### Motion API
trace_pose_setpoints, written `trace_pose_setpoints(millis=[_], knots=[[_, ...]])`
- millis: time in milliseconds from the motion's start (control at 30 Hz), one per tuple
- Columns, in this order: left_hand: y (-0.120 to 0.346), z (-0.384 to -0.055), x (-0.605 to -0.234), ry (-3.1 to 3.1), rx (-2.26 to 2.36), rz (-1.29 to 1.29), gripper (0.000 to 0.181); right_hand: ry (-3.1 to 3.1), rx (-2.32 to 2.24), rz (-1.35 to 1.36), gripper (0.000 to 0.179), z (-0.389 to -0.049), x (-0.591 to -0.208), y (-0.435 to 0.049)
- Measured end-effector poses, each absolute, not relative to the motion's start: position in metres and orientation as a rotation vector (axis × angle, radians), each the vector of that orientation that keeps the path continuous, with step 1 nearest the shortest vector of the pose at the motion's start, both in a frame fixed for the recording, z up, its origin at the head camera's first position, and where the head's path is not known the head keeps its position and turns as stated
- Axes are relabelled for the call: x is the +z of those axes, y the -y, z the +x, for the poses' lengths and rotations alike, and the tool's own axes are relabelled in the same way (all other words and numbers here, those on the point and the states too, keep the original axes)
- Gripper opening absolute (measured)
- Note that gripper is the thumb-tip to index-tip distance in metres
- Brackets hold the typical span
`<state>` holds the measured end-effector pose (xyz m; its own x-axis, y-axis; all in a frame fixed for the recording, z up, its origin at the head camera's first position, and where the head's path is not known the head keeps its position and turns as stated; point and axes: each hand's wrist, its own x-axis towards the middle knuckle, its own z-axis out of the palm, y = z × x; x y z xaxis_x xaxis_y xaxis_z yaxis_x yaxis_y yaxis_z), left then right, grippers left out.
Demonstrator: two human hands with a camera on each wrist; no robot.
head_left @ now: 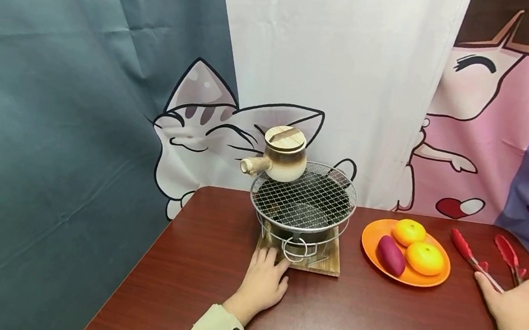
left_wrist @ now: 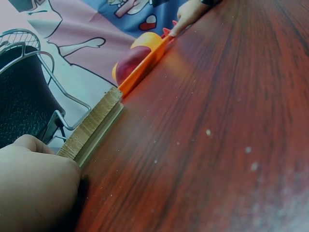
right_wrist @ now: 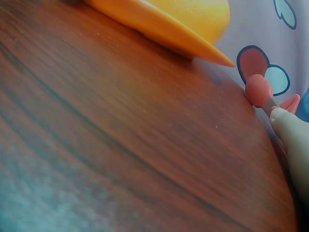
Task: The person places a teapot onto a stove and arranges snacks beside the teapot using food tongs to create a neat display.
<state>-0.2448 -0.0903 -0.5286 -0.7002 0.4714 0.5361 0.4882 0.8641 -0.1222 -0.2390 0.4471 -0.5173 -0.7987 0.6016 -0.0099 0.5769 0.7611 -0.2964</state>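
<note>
My left hand [head_left: 259,280] rests at the front left corner of a wooden base [head_left: 328,266], its fingertips touching the board. On that base stands a black stove [left_wrist: 24,96] with a round wire grill [head_left: 301,201] on top. A small clay pot [head_left: 286,162] with a wooden lid and side handle sits at the back left of the grill. My right hand [head_left: 522,310] holds a pair of tongs [head_left: 461,244] with red tips and metal arms. The tongs' two arms are spread apart, tips pointing away from me.
Between the hands lies an orange plate [head_left: 369,243] with two oranges [head_left: 425,258] and a purple sweet potato [head_left: 390,255]. The brown table [head_left: 184,280] ends at a printed cloth [head_left: 343,60] behind. Black straps with devices sit at both wrists.
</note>
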Motion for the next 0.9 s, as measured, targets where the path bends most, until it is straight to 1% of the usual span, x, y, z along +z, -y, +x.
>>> trace_pose_setpoints(millis=[200,567,900], knots=[[0.0905,-0.2455,-0.5291,2.455,-0.036,-0.698,0.032,2.902,0.472,-0.979,0.118,-0.2379,-0.5169,-0.4464],[0.0907,-0.2455,-0.5311,2.456,-0.053,-0.695,0.032,2.906,0.478,-1.0,0.123,-0.2403,-0.5234,-0.4528],[0.0899,-0.245,-0.5298,2.485,-0.05,-0.69,0.035,2.752,0.602,-0.909,0.113,-0.2372,-0.5206,-0.4511]])
